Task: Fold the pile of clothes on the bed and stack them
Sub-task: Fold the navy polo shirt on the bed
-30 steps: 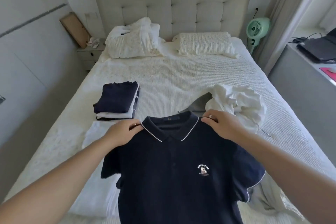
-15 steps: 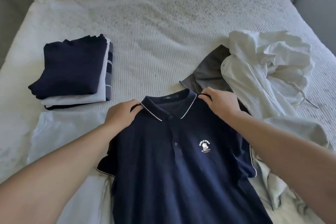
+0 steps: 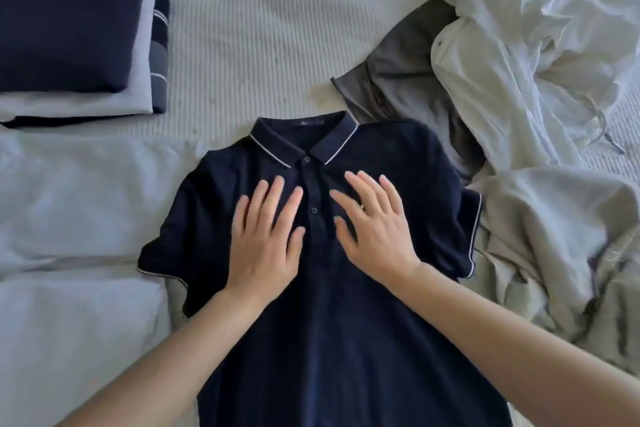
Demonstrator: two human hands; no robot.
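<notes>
At far left we keep the stack (image 3: 72,28) of folded clothes, navy on top, out of the working space so that it stays square. Near it on the left lies a pale sheet (image 3: 79,211), flat under the polo's left sleeve. In the middle we have the polo (image 3: 346,340) spread face up, collar far, hem near, so both sleeves are free to turn in. Our left hand (image 3: 265,239) and right hand (image 3: 372,229) lie flat on its chest either side of the placket, fingers straight and spread, gripping nothing; we judge this is smoothing before the first fold. To the right the unfolded pile (image 3: 540,87), white over grey, waits just beside the polo, touching its right shoulder.
</notes>
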